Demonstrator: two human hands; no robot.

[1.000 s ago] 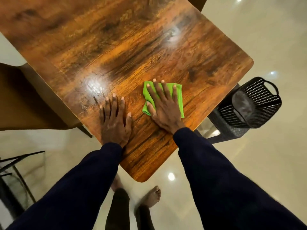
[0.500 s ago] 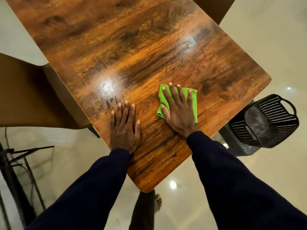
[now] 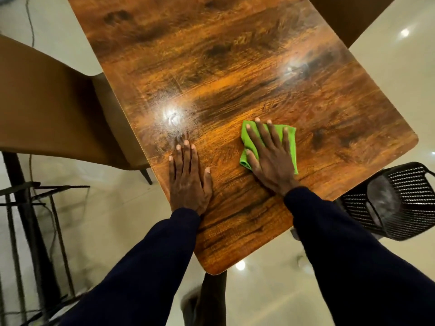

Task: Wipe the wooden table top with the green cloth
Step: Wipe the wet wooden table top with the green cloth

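Where the green cloth [image 3: 292, 149] lies: flat on the wooden desk [image 3: 235, 67], about midway along the edge that runs from the near corner to the right corner. It sits just inside that edge and wholly on the wood.
Right hand [image 3: 270, 161]: spread wide on top of the cloth, fingers straight and splayed toward the far end, palm bearing down. Nothing is curled round the fabric; the cloth is pinned, not gripped.
Left hand [image 3: 188, 182]: flat on bare wood by the left edge, fingers straight and close together, holding nothing. It lies well apart from the cloth and looks like a brace for the body.
Desk surface: glossy, with two light glares. The hazy smeared patch [image 3: 173, 118] just beyond the left fingertips shows streaks.
Step in hand: judged to be a wiping stroke over the near part of the desk, cloth under the palm.
Progress: which areas are already wiped cannot be told, and the far half is beyond both hands, so much probably remains.
Next move calls for: even palm pressure so the cloth slides with the hand instead of bunching, then a sweep toward the smeared patch. The left hand would need to lift clear of that path.
Surroundings: a tan chair [image 3: 58, 109] against the left edge; a black perforated basket [image 3: 400, 198] on the floor by the right corner.
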